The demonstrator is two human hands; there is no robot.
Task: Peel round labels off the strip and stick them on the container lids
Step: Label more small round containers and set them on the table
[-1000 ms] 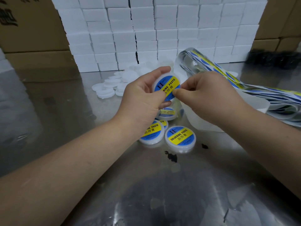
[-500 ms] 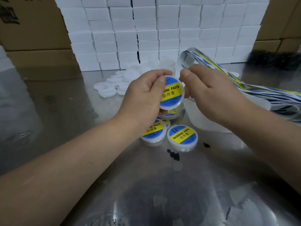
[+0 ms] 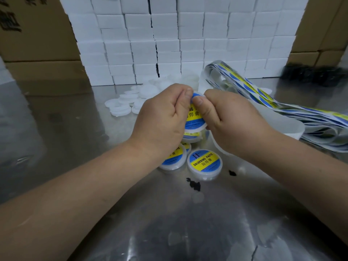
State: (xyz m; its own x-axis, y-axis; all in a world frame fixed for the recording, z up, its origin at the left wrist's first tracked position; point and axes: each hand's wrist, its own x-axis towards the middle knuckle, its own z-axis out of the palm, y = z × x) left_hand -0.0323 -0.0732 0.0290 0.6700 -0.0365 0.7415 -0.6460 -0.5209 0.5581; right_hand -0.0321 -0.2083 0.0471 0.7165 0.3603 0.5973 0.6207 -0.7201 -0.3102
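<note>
Blue-and-yellow labelling is seen on the white container lid (image 3: pixel 194 120) held upright at the centre of the frame. This lid is gripped along its left edge by the left hand (image 3: pixel 162 117) and pinched at its upper right by the right hand (image 3: pixel 229 121), whose thumb is pressed on the label. Just below, other labelled containers (image 3: pixel 204 164) are set on the steel table (image 3: pixel 169 223). The label strip (image 3: pixel 263 97) is piled at right, and plain white lids (image 3: pixel 128 104) are heaped at upper centre.
</note>
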